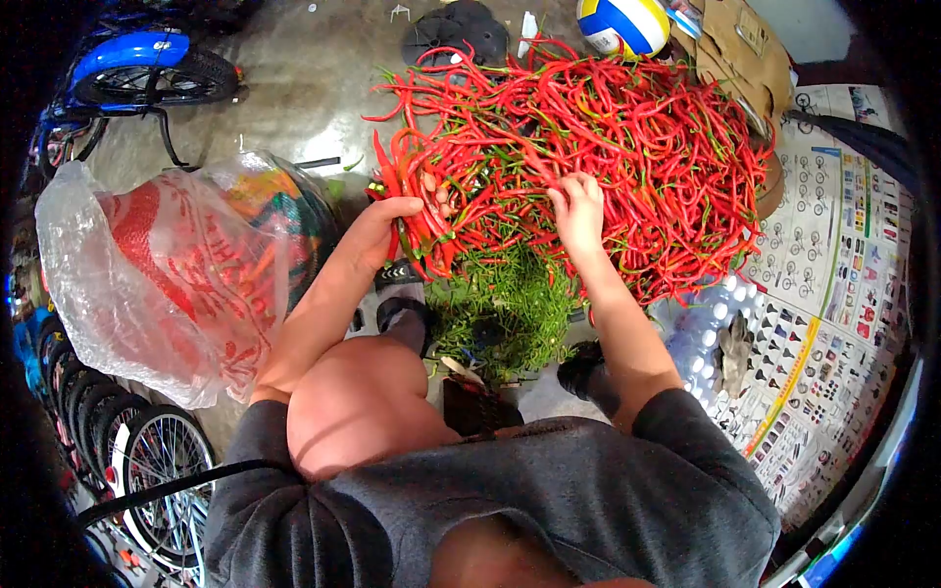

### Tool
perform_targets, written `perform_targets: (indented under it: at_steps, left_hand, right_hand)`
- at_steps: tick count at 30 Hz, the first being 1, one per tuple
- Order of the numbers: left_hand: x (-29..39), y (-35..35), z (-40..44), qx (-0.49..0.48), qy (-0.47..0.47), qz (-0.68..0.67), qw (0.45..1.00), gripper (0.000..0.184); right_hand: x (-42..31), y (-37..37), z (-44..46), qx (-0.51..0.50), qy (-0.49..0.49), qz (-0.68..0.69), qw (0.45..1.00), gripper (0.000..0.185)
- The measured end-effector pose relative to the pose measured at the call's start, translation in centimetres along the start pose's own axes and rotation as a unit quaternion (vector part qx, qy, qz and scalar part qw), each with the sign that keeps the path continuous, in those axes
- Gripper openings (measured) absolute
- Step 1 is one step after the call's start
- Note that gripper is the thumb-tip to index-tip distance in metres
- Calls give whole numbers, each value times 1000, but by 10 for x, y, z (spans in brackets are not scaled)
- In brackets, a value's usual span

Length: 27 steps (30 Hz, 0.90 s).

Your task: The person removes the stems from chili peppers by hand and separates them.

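A large heap of long red chili peppers [647,167] with green stems spreads in front of me. My left hand [392,218] is closed around a bunch of red chili peppers [412,186] at the heap's left side. On the heap's near middle, my right hand [578,208] has its fingertips pinched together at a red chili pepper [537,169]; part of the grip is hidden by the fingers. Below and between the hands lies a pile of green stems [505,309] on the floor, between my feet.
A clear plastic bag over a red printed sack [196,265] stands at left. Bicycle wheels [162,480] line the lower left, with a blue-fendered bike [132,64] above. A volleyball [624,24], cardboard [745,54], a printed sheet [814,294] and plastic bottles [701,338] surround the heap.
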State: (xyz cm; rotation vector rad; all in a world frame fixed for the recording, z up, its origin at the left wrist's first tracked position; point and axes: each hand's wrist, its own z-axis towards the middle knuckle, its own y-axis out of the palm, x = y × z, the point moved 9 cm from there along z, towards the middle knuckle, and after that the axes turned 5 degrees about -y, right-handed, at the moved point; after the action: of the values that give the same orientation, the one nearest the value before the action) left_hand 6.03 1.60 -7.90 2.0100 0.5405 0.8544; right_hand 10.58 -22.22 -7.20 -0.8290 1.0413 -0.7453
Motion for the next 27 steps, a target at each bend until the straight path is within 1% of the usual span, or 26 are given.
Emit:
perform_targets:
  at_steps: [1,2,3,4,5,7,9,10,11,13,14,16,17,18,19,20,21,23,25,27]
  left_hand:
    - [0,1,0,-1,0,0,1000,29]
    - [-2,1,1,4,-8,13,1000,30]
    - [-4,1,0,10,-16,27,999,30]
    - [-4,4,0,9,-15,27,999,30]
    - [-5,7,0,16,-23,36,999,31]
    - [-9,13,1,23,-33,46,998,32]
    - [-17,21,3,6,-64,12,998,33]
    - [-19,14,3,29,-56,18,998,33]
    - [-22,9,5,29,-56,18,998,33]
    - [-18,-5,6,54,-19,1,998,32]
    - [-15,-1,7,29,-6,-9,1000,31]
    - [-14,-5,7,46,-11,-16,999,30]
    - [-14,-9,7,63,-14,-24,998,30]
    - [-16,-6,9,38,-14,-15,999,31]
    - [-14,0,8,38,-13,-16,999,31]
    - [-14,12,5,22,-17,0,1000,31]
    - [-16,22,4,7,-22,15,1000,31]
    - [-21,25,6,-4,-34,6,999,32]
    - [-21,19,8,13,-36,-1,999,31]
    - [-20,16,10,19,-24,-25,999,29]
  right_hand:
    - [-4,-10,1,47,-2,43,998,21]
    - [3,-7,0,24,92,131,987,21]
    - [5,-1,-7,1,185,217,958,20]
    - [-13,-8,-5,-56,268,235,933,20]
    - [-35,-19,4,-7,179,244,953,21]
    - [-71,-14,9,-5,43,226,973,22]
    - [-120,0,9,-149,-53,156,975,28]
    - [-127,5,6,-186,-7,161,969,32]
    - [-133,4,4,-179,-36,199,963,38]
    - [-131,5,2,-195,-23,211,958,34]
    - [-127,6,-2,-195,-22,211,958,34]
    - [-115,0,-7,-145,-8,213,966,23]
    - [-113,-3,-10,-146,-7,213,966,23]
    - [-109,2,-14,-196,12,160,967,19]
    - [-105,6,-19,-245,31,106,963,22]
    - [-107,2,-18,-204,6,75,976,26]
    - [-108,2,-17,-204,6,74,976,26]
    - [-116,7,-18,-243,-21,44,969,28]
    - [-118,6,-18,-250,-22,51,967,27]
    - [-130,-10,-10,-164,-73,127,975,12]
